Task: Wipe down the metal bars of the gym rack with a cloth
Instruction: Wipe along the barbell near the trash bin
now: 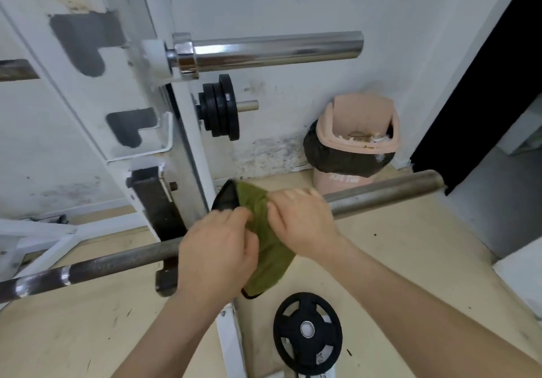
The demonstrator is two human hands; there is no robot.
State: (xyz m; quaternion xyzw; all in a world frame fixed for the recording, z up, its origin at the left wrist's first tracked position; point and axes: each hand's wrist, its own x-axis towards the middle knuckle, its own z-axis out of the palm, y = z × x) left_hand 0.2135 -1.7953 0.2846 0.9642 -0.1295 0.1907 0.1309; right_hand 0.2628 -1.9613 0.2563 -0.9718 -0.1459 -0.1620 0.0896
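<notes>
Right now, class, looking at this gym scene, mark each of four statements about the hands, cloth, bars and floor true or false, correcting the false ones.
1. Both the left hand and right hand grip the olive-green cloth. True.
2. The cloth lies over the shiny chrome upper bar. False: it is on the dull grey lower bar.
3. A black weight plate lies flat on the floor. True.
4. The pink waste bin is empty. False: rubbish shows inside.
</notes>
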